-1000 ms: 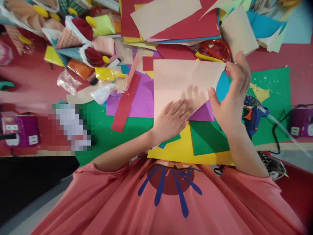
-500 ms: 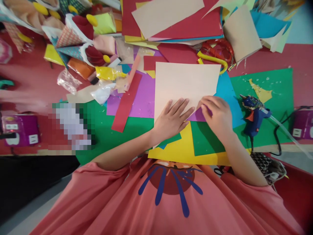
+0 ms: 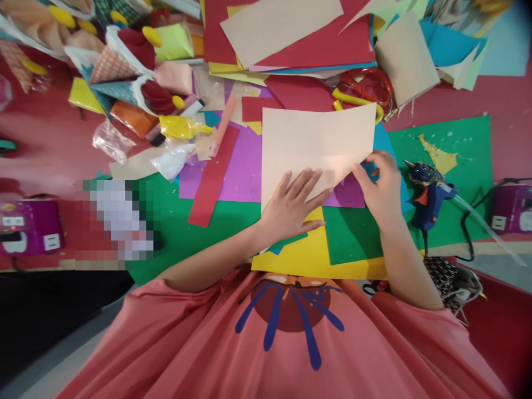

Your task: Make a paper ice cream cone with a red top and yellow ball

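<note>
A pale peach sheet of paper point(image 3: 316, 141) lies in front of me over purple point(image 3: 243, 172), green point(image 3: 353, 233) and yellow point(image 3: 307, 255) sheets. My left hand point(image 3: 293, 205) rests flat on its lower edge with the fingers spread, pressing it down. My right hand point(image 3: 380, 185) pinches the sheet's lower right corner between thumb and fingers and lifts that edge slightly. A blue sheet point(image 3: 384, 147) shows just beyond the right hand.
A blue glue gun point(image 3: 428, 191) with its cord lies right of my right hand on a green sheet point(image 3: 461, 144). Red and yellow scissors point(image 3: 366, 91) lie behind the peach sheet. Stacked coloured papers point(image 3: 291, 33) fill the back; wrapped craft pieces point(image 3: 133, 72) crowd the back left. A red strip point(image 3: 211, 177) lies left.
My right hand came down from the sheet's upper right corner to the lower edge, then shifted right and took the lower right corner. The left hand stayed pressing on the sheet.
</note>
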`<state>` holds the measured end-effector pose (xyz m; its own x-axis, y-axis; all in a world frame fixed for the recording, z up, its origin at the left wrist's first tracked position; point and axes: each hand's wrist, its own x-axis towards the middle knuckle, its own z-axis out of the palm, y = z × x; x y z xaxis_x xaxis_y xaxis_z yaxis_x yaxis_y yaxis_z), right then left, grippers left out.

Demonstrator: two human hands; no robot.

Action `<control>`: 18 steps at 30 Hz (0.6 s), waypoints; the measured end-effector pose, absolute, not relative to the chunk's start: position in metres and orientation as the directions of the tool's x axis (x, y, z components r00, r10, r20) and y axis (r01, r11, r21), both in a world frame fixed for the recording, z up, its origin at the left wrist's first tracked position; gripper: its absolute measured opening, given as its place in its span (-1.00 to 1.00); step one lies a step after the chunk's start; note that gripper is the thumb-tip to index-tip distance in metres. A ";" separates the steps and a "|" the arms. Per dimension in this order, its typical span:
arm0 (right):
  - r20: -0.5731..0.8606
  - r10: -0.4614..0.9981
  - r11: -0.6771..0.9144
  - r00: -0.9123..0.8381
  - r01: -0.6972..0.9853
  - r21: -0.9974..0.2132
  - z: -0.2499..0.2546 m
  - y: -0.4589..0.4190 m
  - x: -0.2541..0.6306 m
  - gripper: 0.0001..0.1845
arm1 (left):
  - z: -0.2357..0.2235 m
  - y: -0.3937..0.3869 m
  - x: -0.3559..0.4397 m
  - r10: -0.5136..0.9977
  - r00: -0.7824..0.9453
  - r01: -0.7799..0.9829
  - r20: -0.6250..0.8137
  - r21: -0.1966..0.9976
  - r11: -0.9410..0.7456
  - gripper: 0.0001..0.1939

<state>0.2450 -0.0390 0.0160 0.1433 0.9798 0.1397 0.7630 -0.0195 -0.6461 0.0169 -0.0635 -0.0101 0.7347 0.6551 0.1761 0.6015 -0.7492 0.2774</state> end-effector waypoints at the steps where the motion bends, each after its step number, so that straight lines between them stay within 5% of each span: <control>1: 0.097 0.979 -0.053 0.178 0.685 -0.727 0.014 -0.037 0.244 -0.77 | -0.009 -0.065 0.017 0.641 0.741 0.581 0.200 0.287 -0.762 -0.24; 5: -0.034 0.969 -0.117 0.246 0.331 -0.937 0.008 -0.029 0.245 -0.70 | -0.006 -0.060 0.006 0.664 0.696 0.539 0.272 0.413 -0.734 -0.30; 9: -0.048 0.975 -0.076 0.219 0.120 -0.990 0.009 -0.030 0.245 -0.71 | -0.007 -0.034 -0.024 0.883 0.399 0.561 0.247 0.696 -0.448 -0.37; 13: -0.019 0.980 -0.024 0.200 0.023 -0.999 0.011 -0.034 0.241 -0.74 | -0.010 -0.014 -0.045 0.958 0.259 0.200 0.124 0.963 -0.179 -0.16; 18: 0.048 0.986 0.038 0.160 0.064 -0.997 0.007 -0.038 0.240 -0.77 | -0.003 -0.017 -0.043 0.977 0.203 -0.070 -0.070 0.994 0.086 0.07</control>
<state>0.2400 -0.0379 0.0068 0.1598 0.9860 0.0475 0.0638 0.0377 -0.9972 -0.0432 -0.0168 -0.0033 0.2029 0.9767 -0.0702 -0.0701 0.0860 0.9938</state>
